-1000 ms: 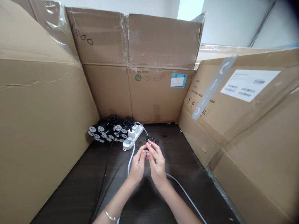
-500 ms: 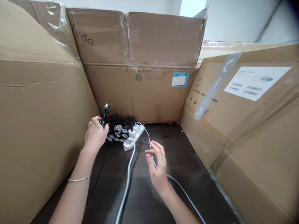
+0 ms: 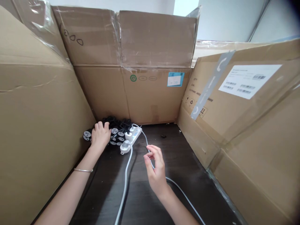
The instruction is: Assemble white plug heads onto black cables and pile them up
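Note:
My left hand (image 3: pixel 100 135) lies on a pile of black devices with round silver-white ends (image 3: pixel 116 135) in the far left corner, its fingers curled down over one of them. A thin bracelet sits on that wrist. My right hand (image 3: pixel 156 170) hovers over the dark table (image 3: pixel 187 162) with thumb and fingertips pinched together next to the thin white cable (image 3: pixel 145 140). What the pinch holds is too small to make out. A white power strip (image 3: pixel 131 137) with white plugs in it lies between the hands.
Tall cardboard boxes wall the table on the left (image 3: pixel 35 125), back (image 3: pixel 150 90) and right (image 3: pixel 253 131). The strip's thick white cord (image 3: pixel 124 181) runs toward me. One small black piece (image 3: pixel 163 136) lies near the back box.
My left hand lowered the black device it had lifted back onto the pile. My right hand closed its fingers into a pinch. The view shifted slightly right.

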A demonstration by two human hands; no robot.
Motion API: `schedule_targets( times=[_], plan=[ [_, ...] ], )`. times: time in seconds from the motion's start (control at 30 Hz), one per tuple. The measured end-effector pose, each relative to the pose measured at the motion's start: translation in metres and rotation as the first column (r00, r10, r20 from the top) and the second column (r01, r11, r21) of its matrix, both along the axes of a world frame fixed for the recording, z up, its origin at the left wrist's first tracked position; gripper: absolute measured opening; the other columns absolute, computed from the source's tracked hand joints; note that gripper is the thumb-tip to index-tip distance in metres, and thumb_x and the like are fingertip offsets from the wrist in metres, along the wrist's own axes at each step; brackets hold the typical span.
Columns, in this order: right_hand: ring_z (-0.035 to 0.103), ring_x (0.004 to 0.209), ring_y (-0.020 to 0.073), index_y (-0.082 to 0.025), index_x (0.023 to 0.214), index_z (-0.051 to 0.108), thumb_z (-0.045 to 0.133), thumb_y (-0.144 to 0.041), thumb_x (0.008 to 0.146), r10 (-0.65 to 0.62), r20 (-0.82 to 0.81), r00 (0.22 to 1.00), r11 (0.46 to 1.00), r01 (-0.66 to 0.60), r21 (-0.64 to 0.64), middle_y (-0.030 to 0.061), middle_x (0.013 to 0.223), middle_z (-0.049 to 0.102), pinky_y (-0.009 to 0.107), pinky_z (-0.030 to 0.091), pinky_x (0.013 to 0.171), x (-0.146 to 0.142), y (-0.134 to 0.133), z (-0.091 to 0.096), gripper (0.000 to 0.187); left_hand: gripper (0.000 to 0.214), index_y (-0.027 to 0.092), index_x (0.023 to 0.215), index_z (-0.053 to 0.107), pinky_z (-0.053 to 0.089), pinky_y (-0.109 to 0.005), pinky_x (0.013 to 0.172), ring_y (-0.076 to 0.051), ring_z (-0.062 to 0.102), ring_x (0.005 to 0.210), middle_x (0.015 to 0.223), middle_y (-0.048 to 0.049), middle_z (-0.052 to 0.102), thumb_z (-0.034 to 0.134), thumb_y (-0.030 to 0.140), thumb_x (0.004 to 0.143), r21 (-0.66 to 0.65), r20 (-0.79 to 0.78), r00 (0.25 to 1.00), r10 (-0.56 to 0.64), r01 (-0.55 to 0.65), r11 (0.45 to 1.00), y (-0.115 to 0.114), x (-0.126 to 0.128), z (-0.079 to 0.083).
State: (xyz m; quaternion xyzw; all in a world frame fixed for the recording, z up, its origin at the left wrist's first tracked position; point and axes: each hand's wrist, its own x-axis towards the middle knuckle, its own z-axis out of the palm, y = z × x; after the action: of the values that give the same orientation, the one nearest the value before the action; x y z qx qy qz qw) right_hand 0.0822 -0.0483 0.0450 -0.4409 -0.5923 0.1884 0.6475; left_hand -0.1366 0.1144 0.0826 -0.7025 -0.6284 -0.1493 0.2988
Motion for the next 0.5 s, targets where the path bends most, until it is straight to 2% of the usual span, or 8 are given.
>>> schedule_targets(
  times=[0.17,0.3,0.4,0.5],
  plan=[
    [0.054,0.081,0.0121,-0.021,0.112,0.051,0.042,-0.022,0.087,0.023,-0.009,1.0,0.999,-0.023,-0.024,0.0084,0.112,0.046,0.029,0.047,0.076,0.0,0.0,0.0,0.027,0.039,0.005,0.111,0.049,0.037,-0.043,0.079,-0.034,0.042,0.1,0.103,-0.0213,0.047,0.034,0.028,0.083,-0.04,-0.008,0.996,-0.087,0.086,0.995,0.004,-0.01,-0.008],
    [0.054,0.08,0.0122,-0.02,0.111,0.051,0.042,-0.023,0.087,0.016,-0.007,1.0,1.0,-0.016,-0.025,0.0089,0.112,0.046,0.029,0.047,0.076,-0.001,0.002,-0.001,0.026,0.042,0.007,0.12,0.046,0.026,-0.05,0.094,-0.036,0.027,0.123,0.125,-0.0219,0.04,0.034,0.024,0.083,0.005,-0.008,0.985,-0.172,0.172,0.985,0.003,-0.015,-0.017],
    [0.054,0.078,0.0119,-0.02,0.111,0.052,0.042,-0.023,0.087,0.013,-0.016,1.0,1.0,-0.014,-0.026,0.0091,0.113,0.046,0.029,0.048,0.074,0.0,0.002,-0.001,0.026,0.045,0.01,0.125,0.043,0.018,-0.051,0.101,-0.032,0.018,0.131,0.135,-0.0185,0.034,0.037,0.02,0.081,0.01,0.043,0.973,-0.227,0.227,0.974,0.005,-0.019,-0.022],
    [0.054,0.078,0.0119,-0.02,0.111,0.052,0.042,-0.024,0.087,0.03,-0.023,0.999,0.999,-0.03,-0.032,0.0091,0.113,0.046,0.029,0.049,0.073,0.001,0.002,-0.001,0.026,0.052,0.013,0.129,0.04,0.017,-0.052,0.104,-0.031,0.013,0.133,0.14,-0.015,0.029,0.041,0.02,0.078,-0.046,0.142,0.949,-0.28,0.289,0.956,0.011,-0.026,-0.017]
  ],
)
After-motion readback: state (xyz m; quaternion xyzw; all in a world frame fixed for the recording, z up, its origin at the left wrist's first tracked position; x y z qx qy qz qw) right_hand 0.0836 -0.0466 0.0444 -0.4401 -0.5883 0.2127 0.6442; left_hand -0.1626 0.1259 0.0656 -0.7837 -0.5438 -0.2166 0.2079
